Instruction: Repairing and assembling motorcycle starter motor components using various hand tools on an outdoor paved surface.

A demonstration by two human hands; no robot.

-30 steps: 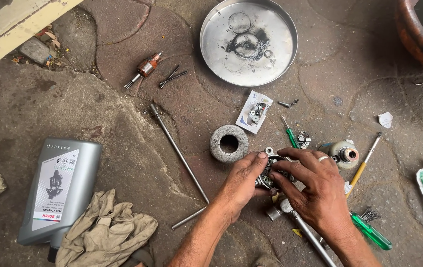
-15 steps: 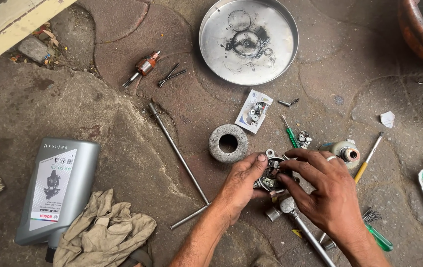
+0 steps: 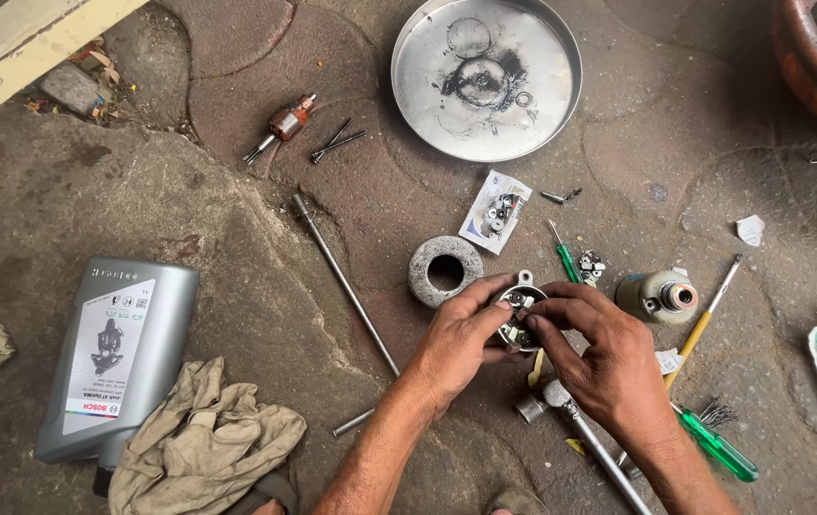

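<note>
I have the small round metal end plate pinched between both hands, just above the stone floor: my left hand cups it from the side with fingers closed around its rim, and my right hand grips the other edge, thumb and forefinger pressing at the little parts on its face. Just beyond my left fingers lies the grey ring, and past that the plastic packet of small fittings. To the right of my right hand sits the cylindrical motor body, with the yellow-handled screwdriver beside it and the green screwdriver nearer my wrist. I reckon the risk here is a spring-loaded bit popping loose if my thumb slips; on this rough, cracked ground it would bounce and vanish. Grit off the floor could also get inside.
</note>
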